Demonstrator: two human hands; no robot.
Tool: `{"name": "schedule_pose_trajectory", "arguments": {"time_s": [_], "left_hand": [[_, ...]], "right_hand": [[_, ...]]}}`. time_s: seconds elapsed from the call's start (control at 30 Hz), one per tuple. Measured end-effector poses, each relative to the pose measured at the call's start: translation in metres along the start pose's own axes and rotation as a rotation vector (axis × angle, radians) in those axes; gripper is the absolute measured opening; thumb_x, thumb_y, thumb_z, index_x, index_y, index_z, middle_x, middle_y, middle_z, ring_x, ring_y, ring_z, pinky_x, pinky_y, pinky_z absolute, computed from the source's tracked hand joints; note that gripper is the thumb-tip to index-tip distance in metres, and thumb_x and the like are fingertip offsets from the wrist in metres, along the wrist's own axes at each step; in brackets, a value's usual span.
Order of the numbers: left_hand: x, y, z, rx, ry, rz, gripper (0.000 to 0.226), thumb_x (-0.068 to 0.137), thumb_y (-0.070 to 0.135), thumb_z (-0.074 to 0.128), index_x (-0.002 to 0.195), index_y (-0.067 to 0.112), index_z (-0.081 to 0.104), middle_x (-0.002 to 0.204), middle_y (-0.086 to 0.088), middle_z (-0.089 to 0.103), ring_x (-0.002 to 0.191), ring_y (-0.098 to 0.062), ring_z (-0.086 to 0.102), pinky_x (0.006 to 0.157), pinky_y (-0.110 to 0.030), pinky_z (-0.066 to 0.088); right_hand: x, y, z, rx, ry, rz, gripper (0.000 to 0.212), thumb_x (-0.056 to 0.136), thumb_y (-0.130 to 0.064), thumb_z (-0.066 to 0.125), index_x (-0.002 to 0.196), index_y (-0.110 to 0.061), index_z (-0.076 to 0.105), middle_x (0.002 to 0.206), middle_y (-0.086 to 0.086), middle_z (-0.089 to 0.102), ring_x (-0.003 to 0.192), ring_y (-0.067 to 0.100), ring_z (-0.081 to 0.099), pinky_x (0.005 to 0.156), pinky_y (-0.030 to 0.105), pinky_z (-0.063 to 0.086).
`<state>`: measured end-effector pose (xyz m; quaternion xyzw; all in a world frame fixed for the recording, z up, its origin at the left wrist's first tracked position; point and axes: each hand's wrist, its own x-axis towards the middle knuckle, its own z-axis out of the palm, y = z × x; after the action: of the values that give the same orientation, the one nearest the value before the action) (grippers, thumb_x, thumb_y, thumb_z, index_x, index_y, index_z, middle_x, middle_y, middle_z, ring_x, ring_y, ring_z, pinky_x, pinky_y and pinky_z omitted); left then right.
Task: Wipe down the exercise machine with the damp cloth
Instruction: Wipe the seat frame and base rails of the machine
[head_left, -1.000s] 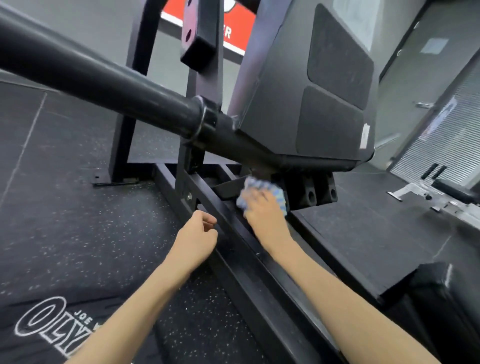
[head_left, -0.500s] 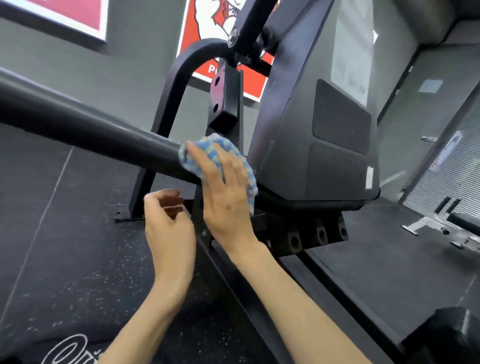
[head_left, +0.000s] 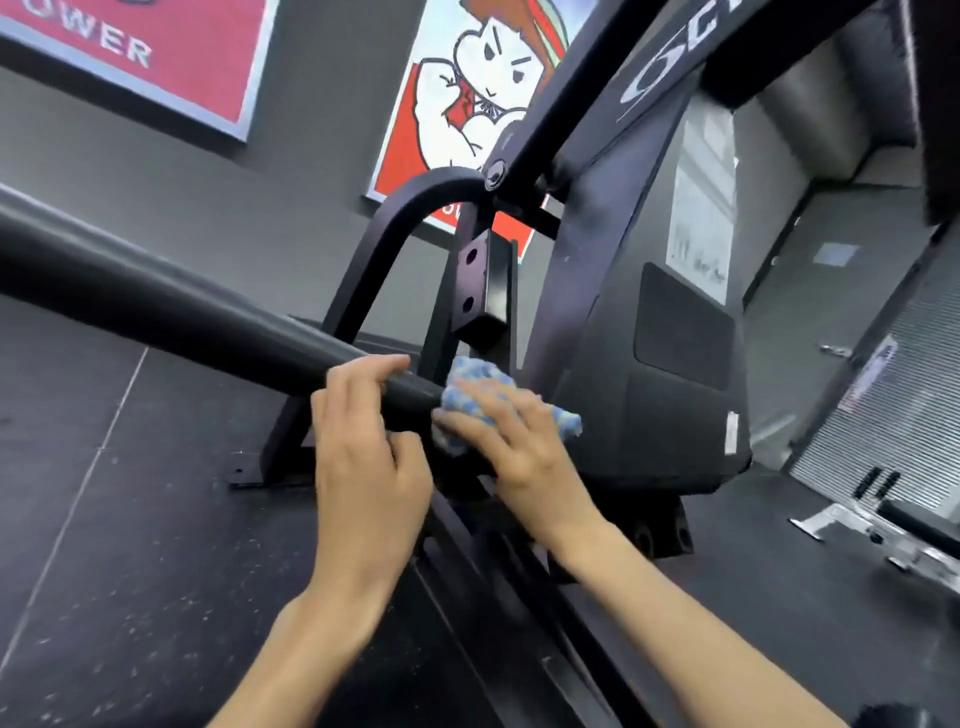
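The right hand (head_left: 524, 452) is pressed flat on the blue cloth (head_left: 483, 405) at the bar's (head_left: 171, 317) near end, having been raised from the low frame; the left hand (head_left: 363, 452) has been curled around the bar, so bar-wiping appears begun

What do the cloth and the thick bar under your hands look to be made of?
Cloth: soft woven or knitted fabric in a blue-and-white check; it bunches under the right hand. Bar: probably metal tube with a smooth satin black coat, going by its even round shape and soft sheen. The left hand curls around it.
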<state>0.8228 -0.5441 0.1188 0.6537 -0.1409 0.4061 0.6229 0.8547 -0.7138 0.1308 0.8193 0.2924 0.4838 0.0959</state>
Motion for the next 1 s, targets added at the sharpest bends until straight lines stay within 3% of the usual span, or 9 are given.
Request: {"name": "schedule_pose_trajectory", "arguments": {"time_s": [0.17, 0.33, 0.43, 0.53, 0.63, 0.7, 0.77, 0.87, 1.0], "left_hand": [[-0.002, -0.003, 0.019, 0.166, -0.201, 0.104, 0.06, 0.069, -0.015, 0.055, 0.125, 0.007, 0.055, 0.131, -0.001, 0.05, 0.121, -0.009, 0.036, 0.103, -0.021, 0.028], [0.007, 0.002, 0.03, 0.305, -0.212, 0.138, 0.058, 0.054, -0.01, 0.067, 0.109, 0.006, 0.064, 0.118, -0.005, 0.061, 0.11, -0.014, 0.042, 0.076, -0.032, 0.043], [0.01, -0.006, 0.021, 0.338, -0.243, 0.235, 0.051, 0.051, -0.009, 0.068, 0.099, 0.007, 0.067, 0.112, -0.004, 0.064, 0.108, -0.014, 0.045, 0.067, -0.03, 0.048], [0.009, -0.01, 0.016, 0.389, -0.308, 0.295, 0.052, 0.05, -0.004, 0.07, 0.1, 0.008, 0.068, 0.114, -0.005, 0.063, 0.11, -0.016, 0.048, 0.067, -0.028, 0.05], [0.011, -0.011, 0.015, 0.387, -0.326, 0.288, 0.051, 0.05, -0.004, 0.069, 0.1, 0.009, 0.068, 0.114, -0.004, 0.063, 0.109, -0.017, 0.048, 0.066, -0.028, 0.049], [0.011, -0.011, 0.016, 0.385, -0.33, 0.286, 0.052, 0.049, -0.003, 0.069, 0.099, 0.01, 0.067, 0.113, -0.003, 0.062, 0.108, -0.017, 0.05, 0.066, -0.028, 0.049], [0.01, -0.011, 0.018, 0.402, -0.331, 0.274, 0.051, 0.048, -0.001, 0.073, 0.098, 0.011, 0.068, 0.111, -0.002, 0.063, 0.107, -0.019, 0.054, 0.067, -0.029, 0.05], [0.009, -0.008, 0.024, 0.456, -0.324, 0.232, 0.046, 0.049, 0.002, 0.075, 0.094, 0.013, 0.068, 0.106, -0.002, 0.063, 0.104, -0.021, 0.056, 0.068, -0.032, 0.049], [0.008, -0.007, 0.028, 0.498, -0.293, 0.225, 0.039, 0.053, 0.004, 0.072, 0.091, 0.012, 0.068, 0.103, -0.003, 0.063, 0.101, -0.022, 0.054, 0.067, -0.033, 0.046]], "right_hand": [[0.086, 0.078, -0.033, 0.074, 0.051, 0.418, 0.049, 0.079, 0.012, 0.055, 0.121, -0.013, 0.062, 0.125, 0.009, 0.057, 0.114, 0.026, 0.05, 0.101, 0.036, 0.039], [0.071, 0.032, -0.002, 0.17, -0.419, 0.003, 0.049, 0.071, -0.004, 0.034, 0.099, -0.012, 0.073, 0.102, 0.003, 0.07, 0.11, 0.028, 0.058, 0.096, 0.048, 0.04], [0.08, 0.041, -0.005, 0.112, -0.618, -0.008, 0.047, 0.07, -0.006, 0.036, 0.095, -0.017, 0.075, 0.097, 0.002, 0.07, 0.102, 0.024, 0.058, 0.094, 0.033, 0.03], [0.103, 0.052, -0.01, -0.075, -0.564, -0.199, 0.043, 0.074, -0.014, 0.032, 0.089, -0.022, 0.072, 0.09, -0.003, 0.068, 0.089, 0.022, 0.062, 0.082, 0.028, 0.029], [0.085, 0.041, -0.009, -0.02, -0.549, -0.126, 0.038, 0.075, -0.012, 0.037, 0.087, -0.022, 0.072, 0.091, -0.006, 0.069, 0.097, 0.021, 0.062, 0.086, 0.03, 0.035], [0.086, 0.039, -0.024, 0.139, -0.595, -0.015, 0.042, 0.069, -0.007, 0.037, 0.083, -0.023, 0.073, 0.093, -0.006, 0.071, 0.097, 0.018, 0.061, 0.088, 0.031, 0.039], [0.111, 0.048, -0.034, 0.252, -0.414, 0.158, 0.043, 0.065, -0.005, 0.036, 0.076, -0.022, 0.074, 0.088, -0.005, 0.072, 0.084, 0.014, 0.063, 0.082, 0.03, 0.046], [0.166, 0.069, -0.02, 0.366, -0.1, 0.563, 0.048, 0.08, -0.004, 0.034, 0.109, -0.023, 0.067, 0.104, -0.001, 0.065, 0.077, 0.008, 0.055, 0.068, 0.016, 0.046], [0.168, 0.062, 0.012, 0.275, -0.284, 0.51, 0.052, 0.087, 0.009, 0.043, 0.135, -0.009, 0.05, 0.139, 0.007, 0.048, 0.129, 0.021, 0.043, 0.106, 0.016, 0.029]]}}
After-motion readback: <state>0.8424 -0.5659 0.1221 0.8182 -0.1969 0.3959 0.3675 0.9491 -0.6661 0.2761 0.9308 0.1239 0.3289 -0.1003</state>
